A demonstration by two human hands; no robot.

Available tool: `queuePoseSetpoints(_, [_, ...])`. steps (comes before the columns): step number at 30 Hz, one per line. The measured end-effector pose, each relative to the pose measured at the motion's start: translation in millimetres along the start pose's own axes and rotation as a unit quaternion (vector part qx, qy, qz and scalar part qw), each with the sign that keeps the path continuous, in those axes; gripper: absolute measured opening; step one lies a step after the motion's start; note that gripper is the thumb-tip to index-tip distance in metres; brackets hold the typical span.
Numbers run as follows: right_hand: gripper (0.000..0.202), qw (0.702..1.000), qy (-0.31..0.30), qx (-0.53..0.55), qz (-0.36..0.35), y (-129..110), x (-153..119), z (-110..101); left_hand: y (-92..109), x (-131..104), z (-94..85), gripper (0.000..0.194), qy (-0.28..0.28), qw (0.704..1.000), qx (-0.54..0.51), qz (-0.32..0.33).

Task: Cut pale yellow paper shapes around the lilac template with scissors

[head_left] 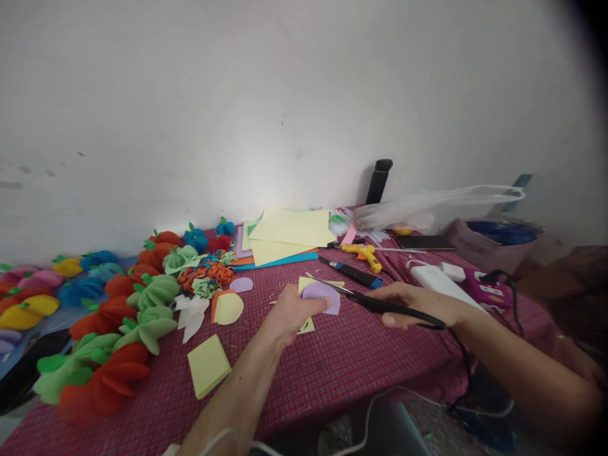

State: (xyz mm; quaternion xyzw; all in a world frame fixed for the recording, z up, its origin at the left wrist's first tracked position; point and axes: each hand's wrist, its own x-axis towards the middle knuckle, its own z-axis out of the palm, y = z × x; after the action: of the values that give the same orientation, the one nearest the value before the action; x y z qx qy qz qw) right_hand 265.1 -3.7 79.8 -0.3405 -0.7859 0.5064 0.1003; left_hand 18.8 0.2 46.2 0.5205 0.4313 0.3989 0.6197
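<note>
Across the worktop (332,361), pale yellow sheets (289,231) lie near the wall. My right hand (403,305) grips the black scissors (380,304), blades at the purple piece (319,296), which my left hand (297,310) pinches between thumb and fingers.

The left hand (293,311) holds a purple piece (320,296); the right hand (403,304) holds black-handled scissors (380,304).

No readable text. Faint marks on the pale pinkish, open-topped container (477,252) at right, too blurred to read.
</note>
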Motion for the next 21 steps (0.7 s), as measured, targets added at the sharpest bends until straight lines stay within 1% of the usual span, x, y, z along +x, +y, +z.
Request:
queuePoseSetpoints(3, [0.048, 1.0, -0.014, 0.018, 0.015, -0.2, 0.6, 0.3, 2.0, -0.7, 1.0, 0.018, 0.002, 1.0, -0.002, 0.001])
queuePoseSetpoints(7, [0.048, 1.0, -0.016, 0.021, 0.011, 1.0, 0.8, 0.1, 2.6, -1.0, 1.3, 0.017, 0.008, 1.0, 0.0, -0.004])
queuePoseSetpoints(15, [0.048, 0.999, -0.007, 0.031, 0.015, 2.0, 0.5, 0.4, -0.6, -0.1, -0.1, 0.018, -0.012, 1.0, -0.012, 0.011])
queuePoseSetpoints(21, [0.045, 0.999, -0.018, 0.041, -0.004, 2.7, 2.8, 1.1, 1.7, -1.0, 0.3, 0.019, -0.011, 1.0, -0.018, 0.011])
